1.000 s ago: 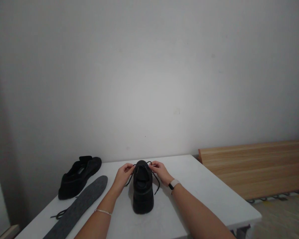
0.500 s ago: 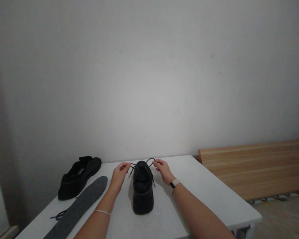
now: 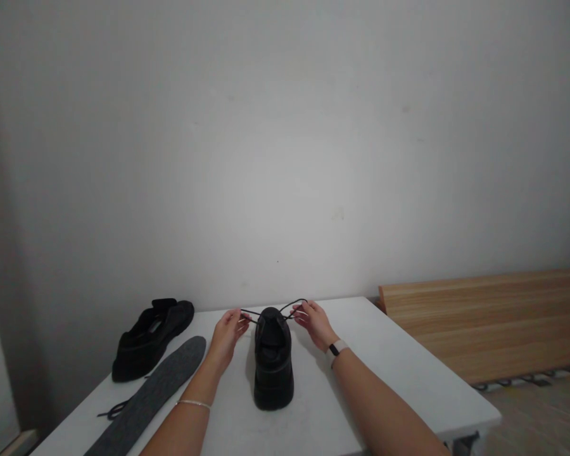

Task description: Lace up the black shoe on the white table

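A black shoe (image 3: 273,373) stands upright on the white table, its heel toward me. Black shoelaces (image 3: 292,305) stretch out to both sides from the top of the shoe. To the left of it, my left hand (image 3: 228,332) is closed on the lace on that side, pinching it between the fingers. On the other side, my right hand (image 3: 313,322) grips the right-hand lace in a pinch. The front of the shoe is hidden behind its collar and tongue.
A second black shoe (image 3: 145,348) lies at the table's left back. Beside it are a dark grey insole (image 3: 164,387) and a loose dark lace (image 3: 116,410). The white table (image 3: 389,367) meets a pale wall. Wooden boards (image 3: 475,323) stand at the right.
Both hands have drawn slightly outward, away from the shoe, and the laces between them and the shoe look longer and tighter. The shoe stays put.
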The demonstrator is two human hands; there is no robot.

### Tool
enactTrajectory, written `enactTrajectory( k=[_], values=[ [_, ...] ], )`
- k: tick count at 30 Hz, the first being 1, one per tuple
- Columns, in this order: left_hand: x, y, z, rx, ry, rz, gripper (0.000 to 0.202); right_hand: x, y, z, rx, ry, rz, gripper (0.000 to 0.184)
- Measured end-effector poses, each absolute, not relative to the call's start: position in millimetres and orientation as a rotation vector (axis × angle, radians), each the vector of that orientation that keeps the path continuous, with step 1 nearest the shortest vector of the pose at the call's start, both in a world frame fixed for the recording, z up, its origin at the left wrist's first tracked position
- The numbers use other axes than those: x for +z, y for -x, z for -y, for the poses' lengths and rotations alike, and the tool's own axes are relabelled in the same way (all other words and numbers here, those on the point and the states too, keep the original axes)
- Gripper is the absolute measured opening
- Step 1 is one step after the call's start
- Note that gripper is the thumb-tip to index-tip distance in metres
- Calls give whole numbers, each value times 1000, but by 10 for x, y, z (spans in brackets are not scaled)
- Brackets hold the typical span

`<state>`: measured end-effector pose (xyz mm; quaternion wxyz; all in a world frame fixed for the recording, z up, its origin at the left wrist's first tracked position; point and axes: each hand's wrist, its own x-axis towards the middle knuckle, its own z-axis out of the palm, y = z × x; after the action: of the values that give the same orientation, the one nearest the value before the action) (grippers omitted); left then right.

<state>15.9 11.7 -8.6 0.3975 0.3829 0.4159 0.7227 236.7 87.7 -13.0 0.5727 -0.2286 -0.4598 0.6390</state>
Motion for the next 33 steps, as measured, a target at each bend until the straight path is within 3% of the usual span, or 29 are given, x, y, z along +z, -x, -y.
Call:
enactTrajectory(
  k=[10, 16, 19, 22, 26, 33],
  values=[
    [-47, -79, -100, 1855, -815, -787, 29, 40, -2505, -868, 1657, 323, 952, 24],
    [133, -31, 55, 1567, -821, -511, 20, 127, -2534, -737, 1642, 293, 1184, 38],
    [148, -139, 84, 1574, -949, -607, 35, 27, -2459, -734, 1558, 389, 1415, 44],
    [68, -241, 39, 1652, -1092, -891, 50, -115, -2361, -766, 1498, 474, 1485, 35],
    [-95, -279, -72, 1665, -1147, -1209, 42, -240, -2270, -811, 1392, 564, 1533, 32],
    [-197, -275, -146, 1629, -1282, -1236, 39, -246, -2225, -822, 1215, 633, 1543, 30]
  ],
)
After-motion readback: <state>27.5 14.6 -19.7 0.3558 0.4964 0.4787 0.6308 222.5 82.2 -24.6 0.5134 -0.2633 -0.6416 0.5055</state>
